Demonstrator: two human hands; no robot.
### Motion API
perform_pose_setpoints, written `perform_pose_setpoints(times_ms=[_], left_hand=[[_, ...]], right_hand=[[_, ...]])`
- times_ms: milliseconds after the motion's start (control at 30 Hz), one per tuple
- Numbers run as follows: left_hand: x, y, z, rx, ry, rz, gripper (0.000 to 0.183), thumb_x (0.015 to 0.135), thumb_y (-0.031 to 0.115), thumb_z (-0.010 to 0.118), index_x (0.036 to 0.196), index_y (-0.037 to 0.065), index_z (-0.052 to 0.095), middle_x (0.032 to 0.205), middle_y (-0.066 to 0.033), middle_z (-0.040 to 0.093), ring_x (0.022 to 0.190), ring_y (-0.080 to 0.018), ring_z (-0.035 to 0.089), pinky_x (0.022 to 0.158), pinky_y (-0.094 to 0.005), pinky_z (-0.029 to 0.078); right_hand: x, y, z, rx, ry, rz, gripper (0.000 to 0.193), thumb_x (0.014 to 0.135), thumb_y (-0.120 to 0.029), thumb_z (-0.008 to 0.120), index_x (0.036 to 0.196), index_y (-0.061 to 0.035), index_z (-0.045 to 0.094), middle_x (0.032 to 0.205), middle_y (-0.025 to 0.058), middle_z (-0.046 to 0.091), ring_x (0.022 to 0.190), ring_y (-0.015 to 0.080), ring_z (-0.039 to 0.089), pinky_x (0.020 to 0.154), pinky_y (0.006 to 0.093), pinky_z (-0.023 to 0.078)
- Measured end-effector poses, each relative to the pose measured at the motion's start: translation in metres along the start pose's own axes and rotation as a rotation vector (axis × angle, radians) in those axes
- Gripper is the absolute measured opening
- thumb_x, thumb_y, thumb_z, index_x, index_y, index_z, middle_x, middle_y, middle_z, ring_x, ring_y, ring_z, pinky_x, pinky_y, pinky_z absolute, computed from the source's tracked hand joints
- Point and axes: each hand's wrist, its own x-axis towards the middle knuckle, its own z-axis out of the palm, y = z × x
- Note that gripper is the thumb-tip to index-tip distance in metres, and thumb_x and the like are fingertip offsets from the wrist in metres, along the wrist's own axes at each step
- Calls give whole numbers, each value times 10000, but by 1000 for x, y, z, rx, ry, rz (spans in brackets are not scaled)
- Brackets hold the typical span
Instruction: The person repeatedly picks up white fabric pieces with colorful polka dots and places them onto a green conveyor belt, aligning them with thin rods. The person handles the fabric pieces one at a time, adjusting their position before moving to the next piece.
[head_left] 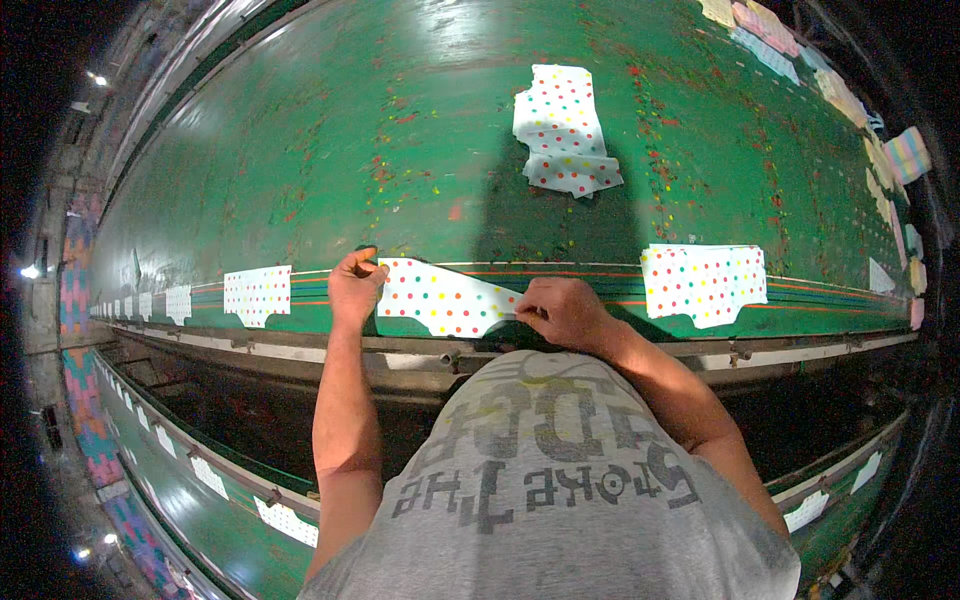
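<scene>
Grey shirt (560, 480) fills the lower view, forearms reaching up from it to a long green table (400, 130). Both hands press a white dotted cloth piece (440, 298) lying along the table's near edge. Left hand (355, 283) pinches the piece's upper left corner with curled fingers; right hand (562, 310) is closed on its lower right end. Right of this piece lies another dotted piece (703, 281), left of it a third (258, 293). Beyond it, mid-table, sits a small dotted stack (562, 130).
</scene>
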Motion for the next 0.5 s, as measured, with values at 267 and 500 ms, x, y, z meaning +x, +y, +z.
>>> perform_pose_setpoints(times_ms=[267,500], left_hand=[[11,-2,3,2,-9,64,436,899,-8,880,1313,-52,753,931,-48,794,835,-111,725,801,-289,594],[10,-2,2,2,4,53,434,892,4,889,1304,-48,762,933,-52,794,839,-115,728,794,-286,592]], right_hand=[[26,34,-7,-137,174,320,131,924,-196,811,964,-71,804,968,152,793,915,380,776,816,502,618],[24,32,-6,-181,117,287,110,902,-178,813,946,-78,795,958,132,780,903,373,769,812,477,620]])
